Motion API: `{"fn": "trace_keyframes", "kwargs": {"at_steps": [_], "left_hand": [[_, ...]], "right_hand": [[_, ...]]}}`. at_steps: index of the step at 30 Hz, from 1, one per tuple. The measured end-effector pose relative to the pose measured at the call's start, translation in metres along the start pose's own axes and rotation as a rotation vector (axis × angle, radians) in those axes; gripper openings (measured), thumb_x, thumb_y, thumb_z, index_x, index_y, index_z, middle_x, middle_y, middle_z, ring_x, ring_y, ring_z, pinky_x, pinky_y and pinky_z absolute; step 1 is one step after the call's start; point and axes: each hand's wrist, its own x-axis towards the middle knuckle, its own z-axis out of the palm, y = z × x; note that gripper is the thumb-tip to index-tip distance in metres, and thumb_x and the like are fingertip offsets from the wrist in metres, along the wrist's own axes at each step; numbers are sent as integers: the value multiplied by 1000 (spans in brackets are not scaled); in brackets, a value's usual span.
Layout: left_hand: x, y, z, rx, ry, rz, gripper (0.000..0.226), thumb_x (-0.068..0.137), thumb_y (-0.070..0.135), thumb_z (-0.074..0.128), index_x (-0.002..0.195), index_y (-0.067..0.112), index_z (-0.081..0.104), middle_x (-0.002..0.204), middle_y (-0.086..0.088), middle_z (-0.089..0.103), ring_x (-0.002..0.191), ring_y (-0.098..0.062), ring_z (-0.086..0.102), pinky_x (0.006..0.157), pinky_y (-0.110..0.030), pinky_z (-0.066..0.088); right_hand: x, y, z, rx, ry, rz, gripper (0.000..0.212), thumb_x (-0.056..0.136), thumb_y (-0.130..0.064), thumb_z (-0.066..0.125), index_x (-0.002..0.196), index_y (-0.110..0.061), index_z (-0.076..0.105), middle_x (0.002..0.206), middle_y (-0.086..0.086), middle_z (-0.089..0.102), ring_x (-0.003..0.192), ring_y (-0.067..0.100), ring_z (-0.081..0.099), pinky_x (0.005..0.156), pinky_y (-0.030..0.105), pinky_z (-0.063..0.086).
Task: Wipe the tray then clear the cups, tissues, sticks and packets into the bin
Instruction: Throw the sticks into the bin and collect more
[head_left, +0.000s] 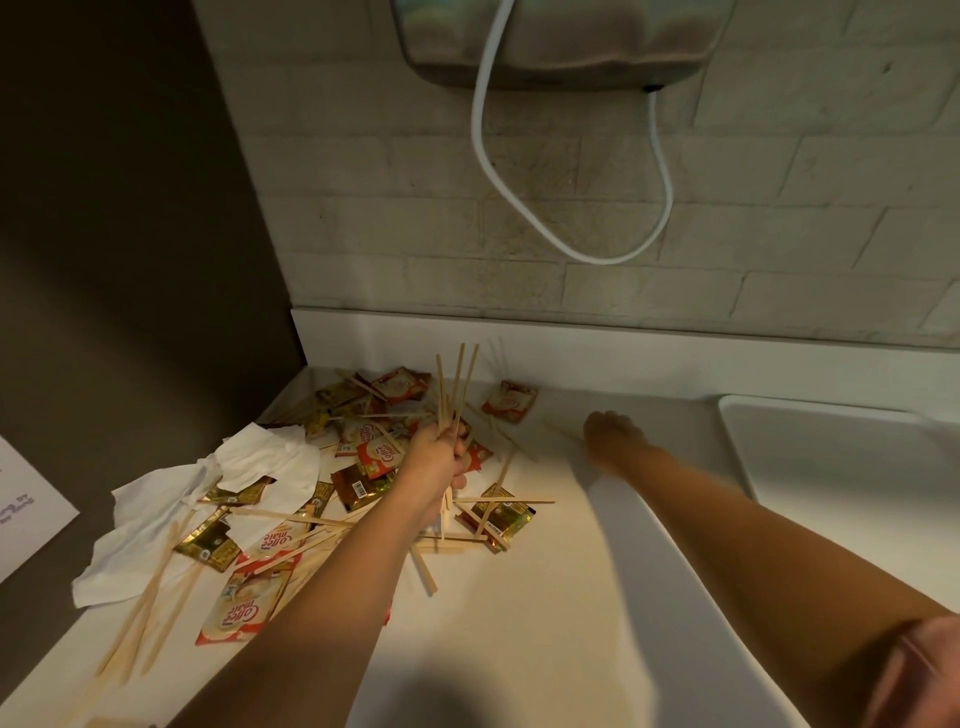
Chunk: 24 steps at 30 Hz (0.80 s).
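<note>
My left hand (435, 462) grips a bundle of wooden stir sticks (457, 387) that point up, above a heap of creamer and coffee packets (382, 457) on the white counter (519, 597). More loose sticks (150, 608) lie across the heap and along the counter's left edge. Crumpled white tissues (171, 514) lie at the left of the heap. My right hand (613, 434) reaches to the far side of the counter, blurred, by a single stick (561, 431); its fingers are not clear. One lone packet (509, 401) lies near the back wall.
A white tray (831, 452) sits at the right. A white cable (571, 208) loops down the brick wall from a wall-mounted unit (561, 36). A dark panel (130, 234) stands to the left, with a sheet of paper (26, 509) at its foot.
</note>
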Motion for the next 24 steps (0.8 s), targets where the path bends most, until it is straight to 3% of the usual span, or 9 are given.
{"fn": "trace_keyframes", "kwargs": {"at_steps": [8,10,13,15,18,24], "left_hand": [[-5,4,-6,-28,6,-20,21,102,13,30,90,15,48,66,2,36,51,-8,26,41,-18,21],[-6,4,-8,-21,17,-24,20,101,13,31,92,15,49,66,3,37,50,-8,26,42,-20,21],[-7,6,-9,-47,16,-13,21,102,12,30,90,15,48,66,2,36,51,-8,26,41,-18,21],[-7,7,-11,-51,13,-13,22,102,12,29,90,15,48,67,2,36,51,-9,26,40,-18,22],[-6,6,-13,-31,15,-15,22,102,13,29,91,16,48,67,1,35,51,-9,27,40,-18,23],[-4,4,-22,-8,42,-4,23,102,13,31,89,17,49,67,2,37,51,-8,28,40,-18,24]], "right_hand": [[-7,-21,-2,154,-18,-111,34,95,-2,39,128,5,42,131,23,46,120,35,48,96,37,41],[-7,-34,-1,250,5,-140,32,96,-3,36,127,3,39,123,22,47,105,32,52,81,37,43],[-5,-55,3,353,21,-150,29,98,-4,33,125,2,41,98,13,47,71,16,47,58,25,38],[-4,-66,7,417,2,-168,30,100,-12,37,126,-2,45,101,11,53,77,16,54,66,24,45],[-3,-79,16,487,1,-179,36,92,-23,57,124,-9,49,117,8,58,104,24,58,89,30,49],[-2,-74,8,273,4,-141,27,95,-6,46,120,0,53,118,14,58,110,27,57,90,30,46]]}}
